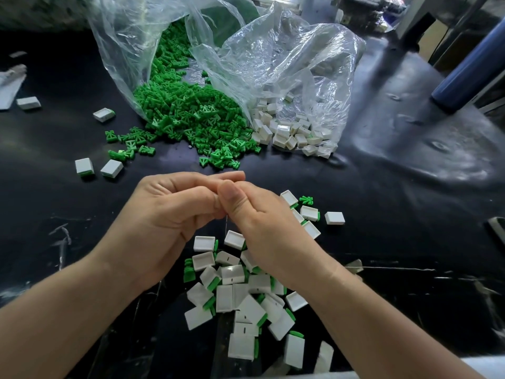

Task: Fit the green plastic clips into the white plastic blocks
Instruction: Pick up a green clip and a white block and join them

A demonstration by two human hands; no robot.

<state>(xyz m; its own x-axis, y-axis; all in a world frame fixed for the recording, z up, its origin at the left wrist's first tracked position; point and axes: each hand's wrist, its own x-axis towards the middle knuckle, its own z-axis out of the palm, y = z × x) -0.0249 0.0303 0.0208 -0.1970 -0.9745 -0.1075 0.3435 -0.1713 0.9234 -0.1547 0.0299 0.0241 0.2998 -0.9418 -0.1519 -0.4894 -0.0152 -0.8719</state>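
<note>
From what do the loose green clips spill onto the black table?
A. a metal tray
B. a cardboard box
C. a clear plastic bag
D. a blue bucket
C: the green clips pour out of the open mouth of a clear plastic bag that lies on the black table.

I work at a black, glossy desk [396,192], scuffed with pale scratches along its near edge. Two clear plastic bags lie open on it: a crumpled bag [295,58], and a taller bag [128,42] touching its left side. Well to the right of the crumpled bag, a dark blue cylinder [470,69] rises at a slant. Behind that bag stands dark machinery [363,9]. Far to its left lies a grey-white scrap [11,83].
</note>
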